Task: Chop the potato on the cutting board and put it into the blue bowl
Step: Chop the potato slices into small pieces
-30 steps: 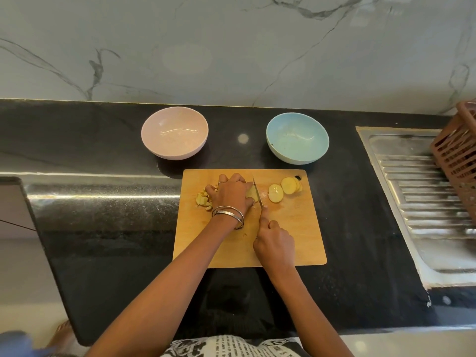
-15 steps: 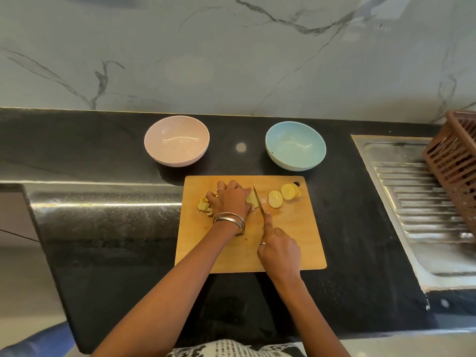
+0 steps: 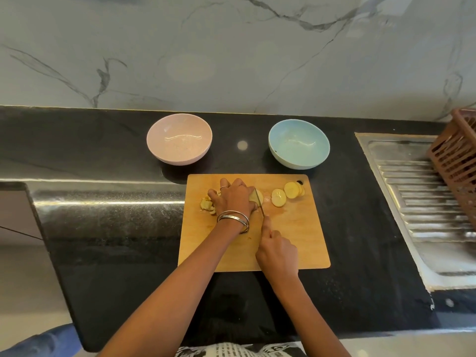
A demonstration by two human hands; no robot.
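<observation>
On the rectangular wooden cutting board (image 3: pixel 296 240), the left hand (image 3: pixel 235 199) curls over the pale yellow potato (image 3: pixel 257 196), holding it down. The right hand (image 3: pixel 277 251) grips the knife (image 3: pixel 259 205), forefinger laid along its thin metal blade, which stands against the potato's cut face. Round flat slices (image 3: pixel 287 193) lie to the right. The smooth blue bowl (image 3: pixel 298 144) sits beyond on the glossy black stone counter (image 3: pixel 103 215).
</observation>
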